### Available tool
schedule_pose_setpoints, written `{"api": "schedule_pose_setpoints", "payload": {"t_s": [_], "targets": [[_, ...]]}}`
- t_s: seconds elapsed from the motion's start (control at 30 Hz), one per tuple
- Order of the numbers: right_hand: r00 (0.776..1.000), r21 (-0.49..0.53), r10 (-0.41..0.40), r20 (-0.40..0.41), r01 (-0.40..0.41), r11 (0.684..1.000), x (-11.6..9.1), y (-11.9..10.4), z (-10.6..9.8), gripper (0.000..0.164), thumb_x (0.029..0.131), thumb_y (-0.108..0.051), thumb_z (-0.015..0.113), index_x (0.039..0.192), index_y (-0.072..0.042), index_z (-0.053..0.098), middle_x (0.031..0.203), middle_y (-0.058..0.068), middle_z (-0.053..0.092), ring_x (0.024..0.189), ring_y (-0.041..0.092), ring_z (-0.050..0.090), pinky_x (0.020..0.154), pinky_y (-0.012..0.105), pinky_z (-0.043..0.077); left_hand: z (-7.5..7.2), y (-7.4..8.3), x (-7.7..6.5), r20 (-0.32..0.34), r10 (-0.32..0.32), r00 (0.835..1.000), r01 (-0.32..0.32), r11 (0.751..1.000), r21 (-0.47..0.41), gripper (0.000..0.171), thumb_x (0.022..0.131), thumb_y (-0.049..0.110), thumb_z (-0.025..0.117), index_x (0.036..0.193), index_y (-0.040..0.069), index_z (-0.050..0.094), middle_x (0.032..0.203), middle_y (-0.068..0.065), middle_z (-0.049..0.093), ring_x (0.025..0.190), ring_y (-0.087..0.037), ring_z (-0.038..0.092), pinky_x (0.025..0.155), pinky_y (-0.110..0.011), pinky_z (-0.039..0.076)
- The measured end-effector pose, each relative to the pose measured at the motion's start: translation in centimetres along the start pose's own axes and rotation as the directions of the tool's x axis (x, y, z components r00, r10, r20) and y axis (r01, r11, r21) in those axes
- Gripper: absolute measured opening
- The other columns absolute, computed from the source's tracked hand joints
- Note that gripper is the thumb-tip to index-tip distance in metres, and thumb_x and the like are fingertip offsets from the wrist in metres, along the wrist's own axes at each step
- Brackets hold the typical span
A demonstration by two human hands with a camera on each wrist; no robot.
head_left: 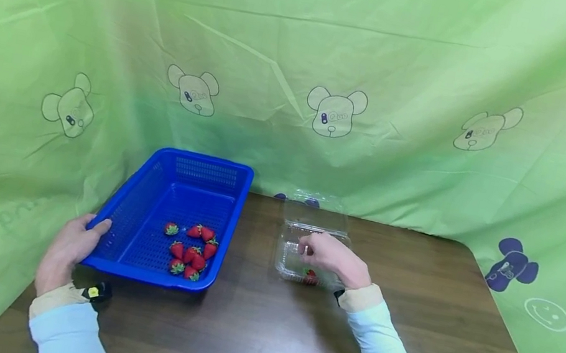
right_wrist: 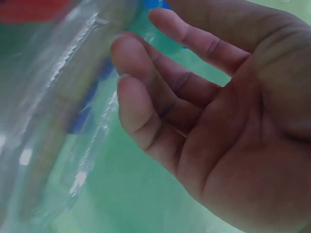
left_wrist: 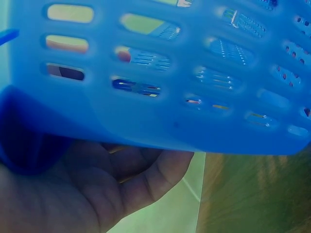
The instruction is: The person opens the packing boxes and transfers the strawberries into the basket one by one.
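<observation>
A blue plastic basket point(head_left: 141, 270) on the left of the table holds several strawberries point(head_left: 192, 255) near its front right. My left hand point(head_left: 73, 247) grips its left rim, thumb over the edge; in the left wrist view, bent fingers point(left_wrist: 146, 182) show below the slotted wall. To the right, a clear plastic clamshell box point(head_left: 285, 267) stands with its lid point(head_left: 316, 211) raised at the back. A strawberry point(head_left: 311, 276) lies at its front. Above the box is my right hand point(head_left: 333, 258), its fingers loosely bent with nothing between them in the right wrist view.
The brown wooden table point(head_left: 255, 335) is backed and flanked by a green cloth point(head_left: 402, 178) with printed bear heads. A dark strap with a yellow mark point(head_left: 94, 292) sits at the left wrist. Table surface lies between the basket and the box.
</observation>
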State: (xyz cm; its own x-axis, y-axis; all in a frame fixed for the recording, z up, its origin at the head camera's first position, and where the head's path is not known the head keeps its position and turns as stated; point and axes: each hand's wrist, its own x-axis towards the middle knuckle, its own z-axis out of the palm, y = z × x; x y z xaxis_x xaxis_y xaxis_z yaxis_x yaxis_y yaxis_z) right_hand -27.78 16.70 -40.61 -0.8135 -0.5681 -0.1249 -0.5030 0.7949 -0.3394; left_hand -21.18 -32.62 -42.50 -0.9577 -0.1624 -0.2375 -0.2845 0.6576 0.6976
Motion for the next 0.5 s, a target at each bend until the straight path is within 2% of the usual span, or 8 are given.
{"api": "schedule_pose_setpoints", "payload": {"t_s": [0.3, 0.5], "targets": [[0.990, -0.007, 0.110, 0.093, -0.110, 0.994, -0.1, 1.4, 0.7, 0.023, 0.075, -0.015, 0.078, 0.097, -0.010, 0.070, 0.076, -0.001, 0.070, 0.068, 0.009, 0.061, 0.068, 0.030, 0.050, 0.0, 0.1, -0.1, 0.006, -0.011, 1.000, 0.011, 0.999, -0.043, 0.074, 0.098, 0.058, 0.027, 0.142, -0.001, 0.034, 0.124, -0.028, 0.054, 0.099, -0.030, 0.059, 0.076, -0.030, 0.043], [0.987, -0.031, 0.100, 0.127, -0.097, 0.995, 0.1, 2.0, 1.6, 0.023, 0.075, -0.021, 0.078, 0.096, -0.012, 0.071, 0.081, -0.001, 0.071, 0.072, 0.010, 0.062, 0.068, 0.029, 0.051, 0.2, 0.2, -0.2, -0.007, -0.003, 1.000, 0.003, 0.999, -0.033, 0.074, 0.099, 0.055, 0.028, 0.143, -0.003, 0.031, 0.131, -0.031, 0.048, 0.107, -0.037, 0.055, 0.084, -0.040, 0.044]]}}
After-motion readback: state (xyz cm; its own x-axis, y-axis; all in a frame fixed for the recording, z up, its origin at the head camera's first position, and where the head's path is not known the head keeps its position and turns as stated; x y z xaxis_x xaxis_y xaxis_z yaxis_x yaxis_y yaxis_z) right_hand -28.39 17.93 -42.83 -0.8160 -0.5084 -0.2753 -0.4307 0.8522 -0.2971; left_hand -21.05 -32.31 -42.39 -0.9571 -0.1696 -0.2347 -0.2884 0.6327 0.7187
